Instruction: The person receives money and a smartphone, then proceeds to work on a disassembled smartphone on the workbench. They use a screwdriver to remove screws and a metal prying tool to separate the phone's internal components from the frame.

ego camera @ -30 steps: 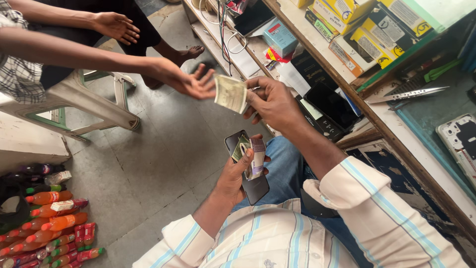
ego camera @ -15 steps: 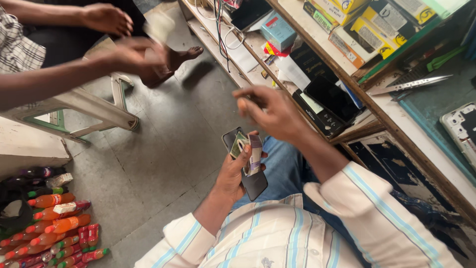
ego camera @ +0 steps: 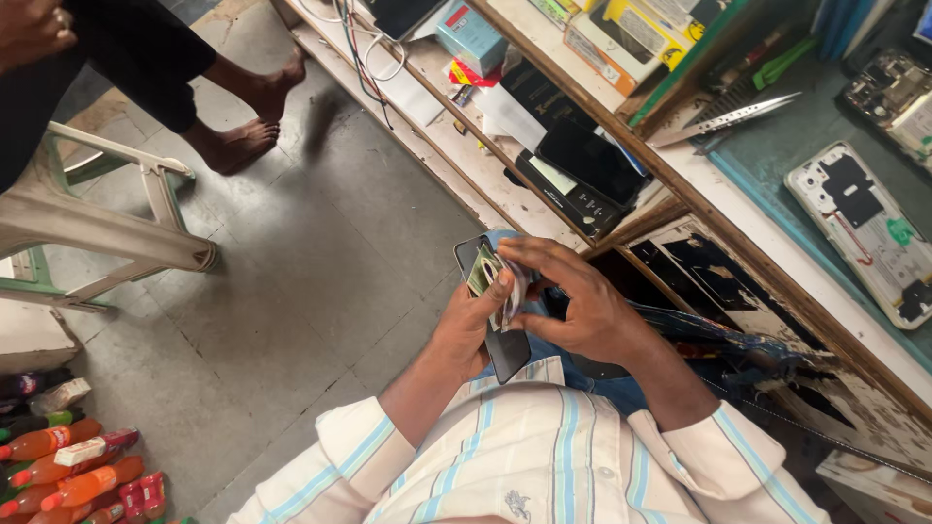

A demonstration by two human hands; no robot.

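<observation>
In the lower middle of the frame, the left hand (ego camera: pixel 464 330) is clamped around a dark phone (ego camera: pixel 505 351), whose long axis runs from the lap up toward the frame centre. Folded banknotes (ego camera: pixel 482 272) lie on the phone's upper end, under the left thumb. The right hand (ego camera: pixel 573 306) comes from the right side, its fingers closed on the notes, so both hands meet there. Farther, at the upper middle, the wooden shelf (ego camera: pixel 437 155) carries dark phones (ego camera: pixel 592 160) and a blue box (ego camera: pixel 470 37). At the lower left stand orange bottles (ego camera: pixel 58 466).
</observation>
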